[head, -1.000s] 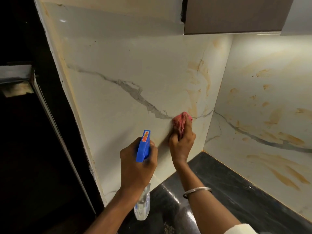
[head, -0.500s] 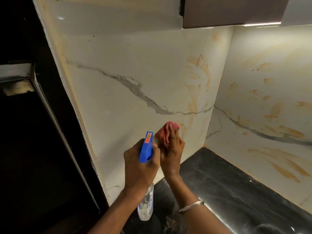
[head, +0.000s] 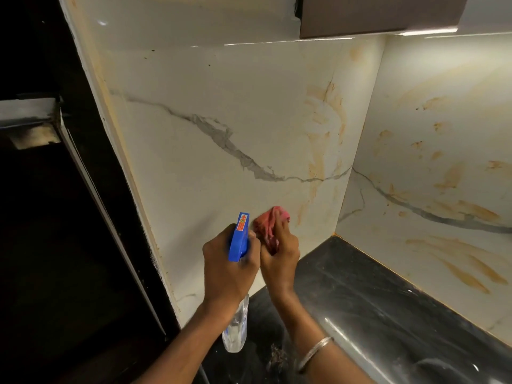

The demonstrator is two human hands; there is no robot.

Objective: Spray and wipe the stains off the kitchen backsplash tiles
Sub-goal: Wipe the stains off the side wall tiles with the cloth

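A pink cloth (head: 270, 221), held in the fingers (head: 280, 228) of the right hand (head: 279, 254), is pressed to the backsplash tiles (head: 221, 162), a spray bottle (head: 238, 239) gripped in the left hand (head: 225, 270); most stains (head: 318, 162) are judged unwiped.

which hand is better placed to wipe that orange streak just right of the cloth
Right. The right hand holds the red cloth against the tile, just beside the orange streak. The left hand grips the spray bottle and has no cloth.
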